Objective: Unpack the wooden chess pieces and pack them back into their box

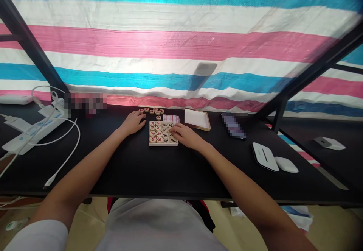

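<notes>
A small wooden box (163, 143) on the black table (141, 171) holds rows of round wooden chess pieces with red and black characters. My right hand (185, 134) rests on the box's right side, fingers curled over a piece near the edge. My left hand (134, 122) lies just left of the box, fingers bent down on a loose piece (141, 111). Several more loose pieces (154, 111) sit in a row behind the box. A folded pink-checked paper (171, 118) lies behind the box.
The box's lid (197, 119) lies upturned to the right. Farther right are a blurred dark object (233, 127) and two white devices (264, 156). A white power strip (31, 131) with cables sits at the left. A striped tarp (181, 46) hangs behind.
</notes>
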A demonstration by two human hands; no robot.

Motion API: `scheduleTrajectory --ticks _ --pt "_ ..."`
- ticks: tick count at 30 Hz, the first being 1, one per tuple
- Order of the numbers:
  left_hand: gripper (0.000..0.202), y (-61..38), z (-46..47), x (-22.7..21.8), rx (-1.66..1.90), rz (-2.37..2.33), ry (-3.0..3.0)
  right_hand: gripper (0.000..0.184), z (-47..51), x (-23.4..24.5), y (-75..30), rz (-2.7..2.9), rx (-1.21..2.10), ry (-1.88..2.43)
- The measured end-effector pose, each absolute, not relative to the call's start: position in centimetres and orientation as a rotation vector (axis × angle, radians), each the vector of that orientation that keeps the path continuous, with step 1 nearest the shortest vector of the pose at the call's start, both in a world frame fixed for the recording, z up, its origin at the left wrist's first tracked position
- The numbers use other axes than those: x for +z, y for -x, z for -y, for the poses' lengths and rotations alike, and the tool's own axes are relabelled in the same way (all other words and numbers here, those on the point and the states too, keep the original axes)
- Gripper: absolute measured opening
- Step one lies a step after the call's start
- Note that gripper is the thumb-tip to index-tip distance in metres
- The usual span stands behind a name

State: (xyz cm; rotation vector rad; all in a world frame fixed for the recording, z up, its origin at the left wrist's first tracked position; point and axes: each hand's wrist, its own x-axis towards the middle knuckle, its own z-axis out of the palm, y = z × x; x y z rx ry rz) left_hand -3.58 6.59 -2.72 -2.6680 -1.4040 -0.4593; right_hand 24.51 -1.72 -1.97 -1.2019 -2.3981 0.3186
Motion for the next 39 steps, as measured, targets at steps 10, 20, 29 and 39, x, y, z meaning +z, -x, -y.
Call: scheduleTrajectory --ticks 10,20,29,39 --pt "0.026 3.6 -4.9 -1.9 -0.374 1.432 2.567 0.023 1.8 -1.8 -24.4 2.405 0.329 1.21" --pt "0.022 2.6 -3.3 -0.4 -0.621 1.357 2.759 0.023 1.8 -1.9 -24.2 2.407 0.314 1.21" --pt "0.017 -1.5 1.7 0.9 -0.78 0.88 3.043 0.023 1.8 -1.9 -24.2 2.397 0.301 1.191" --pt "0.021 -2.7 2.1 -0.7 -0.674 0.782 3.127 0.023 1.9 -1.9 -24.2 2.399 0.285 1.197"
